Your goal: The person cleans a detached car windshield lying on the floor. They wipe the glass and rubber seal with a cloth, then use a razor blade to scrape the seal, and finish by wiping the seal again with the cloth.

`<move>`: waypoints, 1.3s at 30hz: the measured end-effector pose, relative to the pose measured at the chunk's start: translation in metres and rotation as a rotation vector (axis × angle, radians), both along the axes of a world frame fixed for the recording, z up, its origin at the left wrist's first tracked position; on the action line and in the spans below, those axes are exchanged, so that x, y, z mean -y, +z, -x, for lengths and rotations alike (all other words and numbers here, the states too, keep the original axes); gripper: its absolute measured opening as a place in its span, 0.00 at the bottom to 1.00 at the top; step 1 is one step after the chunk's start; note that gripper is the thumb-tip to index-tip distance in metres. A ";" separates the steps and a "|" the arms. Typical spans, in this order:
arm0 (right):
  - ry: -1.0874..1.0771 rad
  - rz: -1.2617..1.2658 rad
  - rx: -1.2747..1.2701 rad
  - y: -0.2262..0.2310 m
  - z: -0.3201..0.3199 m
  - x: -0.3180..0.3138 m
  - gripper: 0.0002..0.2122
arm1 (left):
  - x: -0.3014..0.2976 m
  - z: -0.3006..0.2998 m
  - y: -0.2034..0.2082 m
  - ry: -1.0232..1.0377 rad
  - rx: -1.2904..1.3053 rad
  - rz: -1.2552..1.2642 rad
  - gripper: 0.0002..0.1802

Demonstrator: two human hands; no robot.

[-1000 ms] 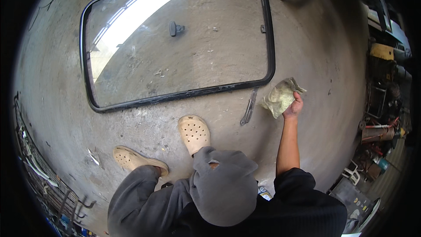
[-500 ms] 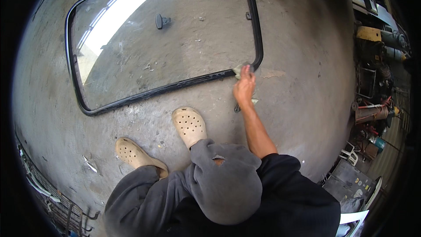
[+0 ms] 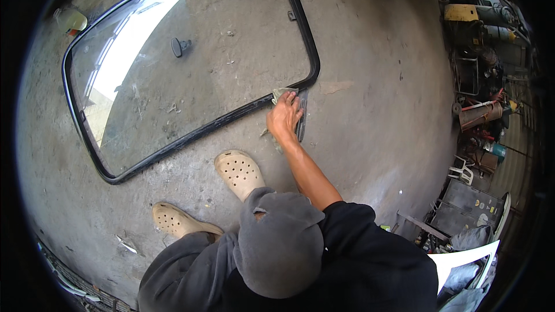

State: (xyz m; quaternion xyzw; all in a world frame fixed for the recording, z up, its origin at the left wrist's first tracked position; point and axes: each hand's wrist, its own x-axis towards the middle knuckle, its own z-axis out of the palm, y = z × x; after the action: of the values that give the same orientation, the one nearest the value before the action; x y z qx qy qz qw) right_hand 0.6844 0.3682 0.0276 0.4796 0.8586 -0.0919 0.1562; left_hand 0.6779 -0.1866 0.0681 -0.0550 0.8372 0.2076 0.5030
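Note:
A large glass pane point(image 3: 144, 81) with rounded corners lies flat on the concrete, edged all round by a black rubber seal point(image 3: 191, 138). A small dark oval fitting point(image 3: 177, 47) with a knob stands on the glass. My right hand point(image 3: 283, 117) reaches forward and presses a greenish-grey rag point(image 3: 280, 92) onto the near edge of the seal, close to its right corner. Loose ends of the rag hang below and beside the palm, and the fingers partly cover it. My left hand is out of view.
A clear bottle of yellowish liquid point(image 3: 73, 21) stands beyond the pane's left corner. My beige clogs point(image 3: 238, 174) are planted just short of the near edge. Tools, machine parts and a black case point(image 3: 467, 207) line the right side; a metal rack point(image 3: 87, 283) sits at lower left.
My right hand has slid the rag a little leftward along the near seal, away from the corner. The whole view has shifted and turned slightly; the pane appears farther left.

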 end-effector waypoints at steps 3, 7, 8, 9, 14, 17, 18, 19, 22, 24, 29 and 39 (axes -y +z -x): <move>-0.100 -0.085 -0.058 -0.003 -0.007 -0.047 0.29 | 0.012 0.008 0.007 -0.031 0.009 0.013 0.35; -0.148 -0.057 -0.099 0.000 -0.004 -0.098 0.28 | 0.034 0.031 0.025 -0.146 0.024 -0.012 0.39; -0.126 -0.054 -0.079 0.001 0.000 -0.090 0.28 | 0.039 0.045 0.035 -0.210 0.006 -0.039 0.40; -0.069 -0.039 -0.059 0.002 0.002 -0.073 0.29 | 0.043 0.067 0.049 -0.313 -0.039 -0.082 0.41; -0.104 -0.022 -0.220 0.003 -0.003 -0.075 0.29 | -0.180 0.180 0.117 -1.125 -0.221 0.236 0.42; -0.149 -0.024 -0.416 -0.027 -0.021 -0.122 0.30 | -0.262 0.204 0.071 -1.401 -0.427 0.290 0.29; -0.140 0.037 -0.402 -0.025 -0.019 -0.106 0.30 | -0.274 0.203 0.060 -1.358 -0.412 0.288 0.27; -0.126 0.087 -0.391 -0.021 -0.015 -0.091 0.30 | -0.282 0.202 0.047 -1.311 -0.405 0.277 0.26; -0.026 0.035 -0.265 -0.023 -0.028 -0.083 0.30 | -0.288 0.181 -0.005 -1.275 -0.216 0.313 0.29; -0.042 0.020 -0.269 -0.021 -0.031 -0.119 0.29 | -0.296 0.158 -0.004 -1.228 -0.155 0.282 0.33; 0.131 -0.002 -0.187 0.003 -0.031 -0.148 0.29 | -0.256 0.132 0.006 -1.158 -0.354 0.069 0.33; -0.589 1.638 -1.128 0.078 -0.022 -0.053 0.20 | -0.124 0.366 0.145 -0.087 -1.214 -0.536 0.25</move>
State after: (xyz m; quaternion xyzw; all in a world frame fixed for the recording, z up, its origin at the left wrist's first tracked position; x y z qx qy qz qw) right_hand 0.7061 0.4215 0.1058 0.3047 0.3303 -0.8932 -0.0188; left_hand 0.3120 -0.0629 0.2136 0.2325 0.8926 0.3825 -0.0536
